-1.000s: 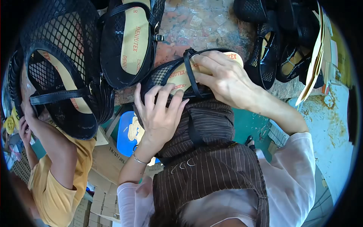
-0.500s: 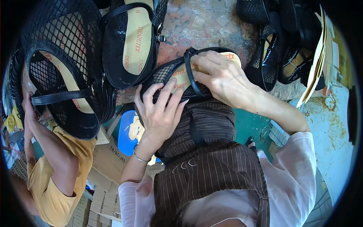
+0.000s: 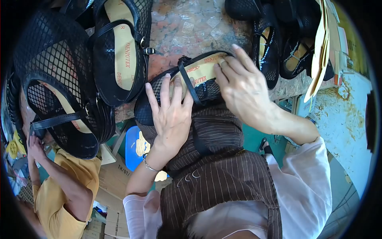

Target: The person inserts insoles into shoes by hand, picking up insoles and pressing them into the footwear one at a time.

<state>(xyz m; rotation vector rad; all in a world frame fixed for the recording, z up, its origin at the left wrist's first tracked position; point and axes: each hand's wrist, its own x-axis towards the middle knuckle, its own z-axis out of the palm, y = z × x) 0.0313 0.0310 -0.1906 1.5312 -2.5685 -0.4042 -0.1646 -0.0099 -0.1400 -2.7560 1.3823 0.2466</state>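
A black mesh shoe (image 3: 153,105) with a strap and buckle lies at the table's near edge, its toe to the left. Inside it is a cream insole (image 3: 195,73) with red lettering. My left hand (image 3: 171,119) rests over the toe end, fingers spread and straight, fingertips touching the shoe opening and insole. My right hand (image 3: 244,87) is at the heel end, its fingers bent around the heel rim and into the shoe; the hand hides most of the heel.
Stacked mesh shoes (image 3: 59,95) and another strapped shoe (image 3: 105,75) stand at left. More black shoes (image 3: 272,51) and upright card sheets (image 3: 318,59) are at right. Below left, a co-worker in a yellow shirt (image 3: 71,187) has a hand (image 3: 36,147) by the stack; a blue stool (image 3: 133,147) stands nearby.
My right hand has shifted from inside the shoe back to its heel. The insole's heel end, which stuck out before, is now mostly hidden. My left fingers have straightened.
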